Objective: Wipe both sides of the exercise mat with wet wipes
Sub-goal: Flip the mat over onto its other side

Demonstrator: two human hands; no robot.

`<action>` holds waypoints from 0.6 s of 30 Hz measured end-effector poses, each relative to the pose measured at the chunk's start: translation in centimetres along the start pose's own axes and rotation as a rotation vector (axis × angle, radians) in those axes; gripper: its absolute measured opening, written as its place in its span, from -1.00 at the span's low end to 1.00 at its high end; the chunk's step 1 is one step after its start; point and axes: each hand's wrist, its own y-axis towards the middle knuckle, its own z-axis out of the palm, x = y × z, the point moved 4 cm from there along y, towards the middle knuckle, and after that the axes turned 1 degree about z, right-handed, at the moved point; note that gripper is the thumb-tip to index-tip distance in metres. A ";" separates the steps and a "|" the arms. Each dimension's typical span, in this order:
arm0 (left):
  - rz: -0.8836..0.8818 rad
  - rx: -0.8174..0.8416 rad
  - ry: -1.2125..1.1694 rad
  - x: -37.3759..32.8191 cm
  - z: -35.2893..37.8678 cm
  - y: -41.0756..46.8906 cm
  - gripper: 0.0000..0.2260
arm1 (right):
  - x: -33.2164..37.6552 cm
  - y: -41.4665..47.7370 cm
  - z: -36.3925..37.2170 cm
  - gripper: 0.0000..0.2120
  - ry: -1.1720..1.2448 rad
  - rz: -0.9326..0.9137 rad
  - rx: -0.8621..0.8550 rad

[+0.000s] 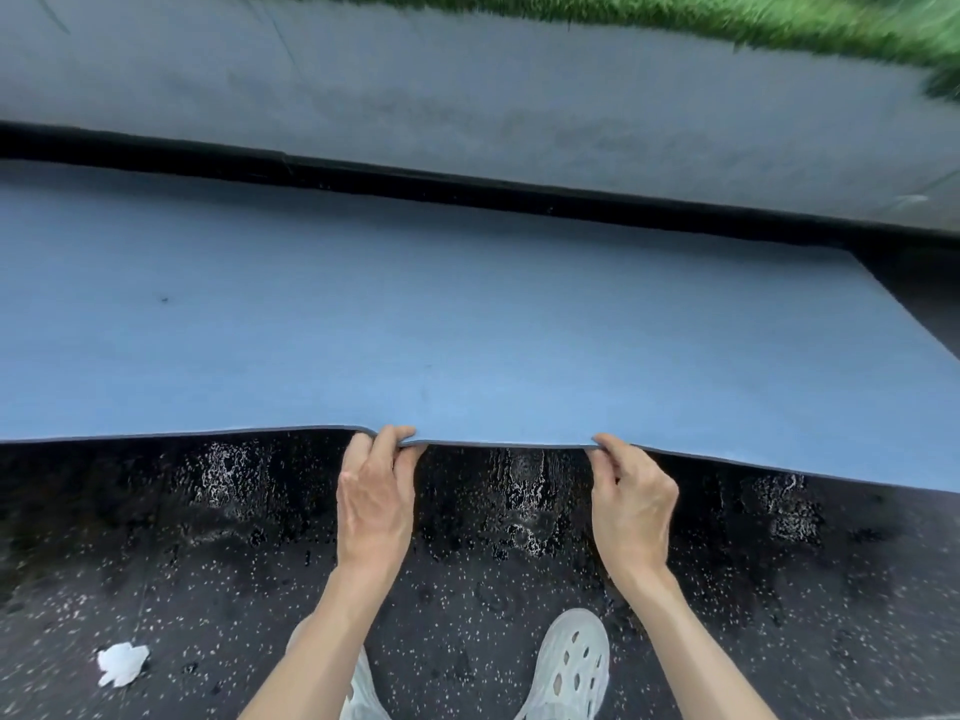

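Note:
A blue exercise mat lies stretched across the dark speckled floor, and its near long edge is lifted off the ground. My left hand pinches that edge near the middle, fingers curled over the top. My right hand pinches the same edge a little further right. Between and around my hands the edge bends upward in a shallow wave. A crumpled white wet wipe lies on the floor at the lower left, apart from both hands.
The black rubber floor below the lifted edge looks wet and shiny. My white perforated shoes stand just behind my hands. Beyond the mat run a dark strip, a grey concrete band and green grass.

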 end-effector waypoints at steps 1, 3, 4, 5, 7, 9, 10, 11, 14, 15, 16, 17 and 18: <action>0.011 0.002 0.011 -0.3 -0.5 -0.4 -0.82 | 0.2 -0.4 -0.8 -0.82 0.003 0.002 -0.003; 0.040 0.011 0.028 -1.0 -1.5 -1.1 -0.82 | 0.3 -1.1 -2.1 -0.81 0.014 0.008 -0.002; 0.052 0.014 0.026 -1.3 -1.9 -1.3 -0.83 | 0.2 -1.3 -2.6 -0.81 0.028 0.016 0.001; 0.062 0.014 0.020 -1.7 -2.3 -1.4 -0.83 | 0.1 -1.3 -3.0 -0.81 0.045 0.030 0.003; 0.065 0.011 0.013 -2.5 -2.9 -1.2 -0.85 | -0.2 -0.8 -3.7 -0.78 0.089 0.067 -0.001; 0.040 0.007 0.002 -2.9 -3.3 -0.7 -0.87 | -0.6 0.1 -4.0 -0.71 0.146 0.121 -0.002; 0.029 0.007 -0.001 -3.0 -3.4 -0.4 -0.88 | -0.7 0.7 -4.2 -0.67 0.160 0.132 0.004; 0.027 0.010 0.002 -3.1 -3.5 0.0 -0.89 | -0.8 1.2 -4.3 -0.65 0.162 0.132 0.009; 0.036 0.034 0.022 -3.3 -3.7 0.5 -0.90 | -1.4 2.5 -5.0 -0.69 0.103 0.114 0.050; 0.044 0.042 0.030 -3.4 -3.8 0.4 -0.90 | -1.5 2.6 -5.2 -0.71 0.076 0.103 0.066; 0.054 0.048 0.039 -3.6 -4.0 0.2 -0.90 | -1.7 2.6 -5.6 -0.72 0.048 0.089 0.074; 0.064 0.053 0.044 -3.8 -4.3 -0.1 -0.91 | -1.8 2.3 -6.1 -0.74 0.017 0.077 0.074; 0.074 0.059 0.048 -4.1 -4.7 -0.6 -0.91 | -1.8 1.8 -6.6 -0.75 -0.014 0.066 0.067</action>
